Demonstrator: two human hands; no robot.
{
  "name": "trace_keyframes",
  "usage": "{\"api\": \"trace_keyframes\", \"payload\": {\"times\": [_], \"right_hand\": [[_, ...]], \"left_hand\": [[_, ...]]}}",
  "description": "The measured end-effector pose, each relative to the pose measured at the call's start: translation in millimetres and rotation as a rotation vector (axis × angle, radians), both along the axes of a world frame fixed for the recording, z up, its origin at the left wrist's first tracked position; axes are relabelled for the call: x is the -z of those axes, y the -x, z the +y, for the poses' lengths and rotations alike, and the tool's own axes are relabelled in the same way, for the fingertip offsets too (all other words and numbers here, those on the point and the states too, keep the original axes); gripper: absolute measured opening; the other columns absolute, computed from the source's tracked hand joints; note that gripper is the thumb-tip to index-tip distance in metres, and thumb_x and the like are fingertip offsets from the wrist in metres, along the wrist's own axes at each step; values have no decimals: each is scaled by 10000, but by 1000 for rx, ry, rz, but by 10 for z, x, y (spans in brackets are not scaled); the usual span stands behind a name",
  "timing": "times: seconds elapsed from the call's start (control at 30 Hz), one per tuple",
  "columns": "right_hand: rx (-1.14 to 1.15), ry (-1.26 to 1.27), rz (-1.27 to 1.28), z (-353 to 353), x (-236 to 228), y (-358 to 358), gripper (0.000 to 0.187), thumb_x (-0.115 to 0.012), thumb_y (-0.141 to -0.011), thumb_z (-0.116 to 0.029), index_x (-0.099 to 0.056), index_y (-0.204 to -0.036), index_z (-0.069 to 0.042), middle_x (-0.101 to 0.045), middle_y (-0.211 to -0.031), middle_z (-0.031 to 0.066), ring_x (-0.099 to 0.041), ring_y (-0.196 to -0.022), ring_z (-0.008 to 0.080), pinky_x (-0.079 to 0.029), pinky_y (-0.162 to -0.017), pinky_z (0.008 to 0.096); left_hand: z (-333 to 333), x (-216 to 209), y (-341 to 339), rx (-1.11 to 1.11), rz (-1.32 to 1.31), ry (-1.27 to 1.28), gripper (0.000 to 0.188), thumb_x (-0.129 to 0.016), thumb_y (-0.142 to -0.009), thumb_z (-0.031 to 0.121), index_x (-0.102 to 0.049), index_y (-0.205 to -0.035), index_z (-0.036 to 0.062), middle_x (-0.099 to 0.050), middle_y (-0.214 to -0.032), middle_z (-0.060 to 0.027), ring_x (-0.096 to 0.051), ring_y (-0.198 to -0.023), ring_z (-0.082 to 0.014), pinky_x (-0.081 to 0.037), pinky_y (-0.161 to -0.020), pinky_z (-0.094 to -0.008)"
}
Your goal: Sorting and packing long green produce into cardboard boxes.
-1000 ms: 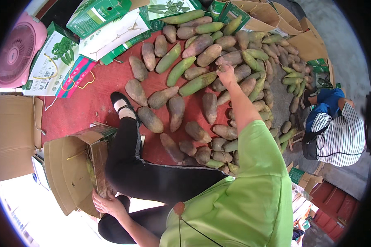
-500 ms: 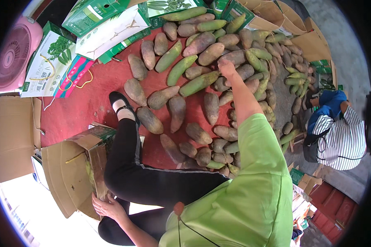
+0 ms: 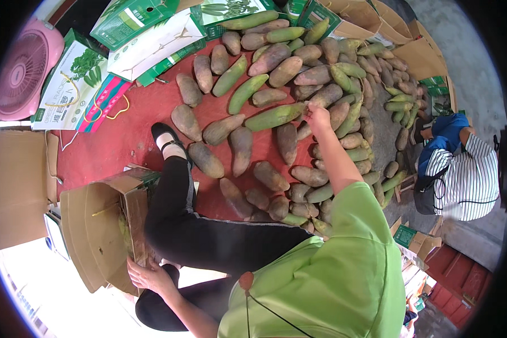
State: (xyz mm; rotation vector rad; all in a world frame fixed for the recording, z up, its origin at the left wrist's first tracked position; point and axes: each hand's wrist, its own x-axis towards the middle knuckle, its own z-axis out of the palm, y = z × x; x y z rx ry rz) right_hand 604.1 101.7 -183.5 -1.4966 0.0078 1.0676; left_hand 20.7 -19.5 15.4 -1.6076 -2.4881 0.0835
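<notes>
Right hand (image 3: 318,115) at the near end of a long green radish (image 3: 271,118).
The radish lies just left of that hand on the red floor covering (image 3: 135,160), its long axis slanting up toward the fingers; a brownish radish (image 3: 287,145) sits just below-left, piled radishes (image 3: 339,115) right. The left hand (image 3: 151,278), much farther from the green radish, rests against an open carton (image 3: 87,225). At this angle I cannot tell whether either hand grips or merely touches.

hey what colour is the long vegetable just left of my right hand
The long vegetable beside your right hand is mostly green, clearest in the head view.
</notes>
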Motion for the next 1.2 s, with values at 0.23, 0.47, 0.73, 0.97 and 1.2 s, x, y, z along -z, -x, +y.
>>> {"api": "trace_keyframes", "payload": {"times": [0.23, 0.47, 0.73, 0.97, 1.2], "right_hand": [[-49, -29, 90, -337, -37, 193, 163, -522, -898, -145, -576, -1010, -40, -596, -914, 65, -557, -829, 207, -464, -778, 360], [-187, 0, 138, -709, -192, 391, 197, -499, -916, -163, -568, -1059, -46, -603, -960, 65, -562, -867, 208, -457, -828, 351], [-551, 134, 112, -1195, -47, 834, 123, -501, -903, -117, -574, -967, -41, -598, -898, 68, -574, -813, 203, -477, -739, 349], [-682, 275, 76, -1506, 377, 764, 126, -491, -901, -110, -578, -905, -19, -579, -833, 66, -561, -673, 190, -503, -591, 355], [-674, 265, -81, -1095, -300, 943, 221, -498, -918, -193, -591, -847, -6, -571, -710, 68, -540, -578, 165, -421, -501, 295]], "left_hand": [[-52, -69, 58, 6, -38, -64, 647, -659, -744, 147, -412, -1338, 69, -493, -1259, -170, -440, -1182, -353, -299, -991, -493], [-144, -234, 91, 43, -338, -24, 720, -666, -766, 179, -325, -1394, 91, -442, -1322, -166, -342, -1299, -329, -175, -1073, -549], [-299, -736, 551, 87, -370, -97, 606, -636, -789, 162, -417, -1354, 154, -457, -1336, -121, -332, -1316, -326, -178, -1076, -532], [-314, -718, 1056, 38, -371, -119, 552, -626, -812, 224, -451, -1329, 143, -472, -1320, -129, -361, -1295, -315, -197, -1073, -492], [-449, -599, 1066, -29, -443, -136, 499, -607, -834, 242, -480, -1301, 121, -484, -1308, -148, -375, -1282, -324, -230, -1072, -446]]}}
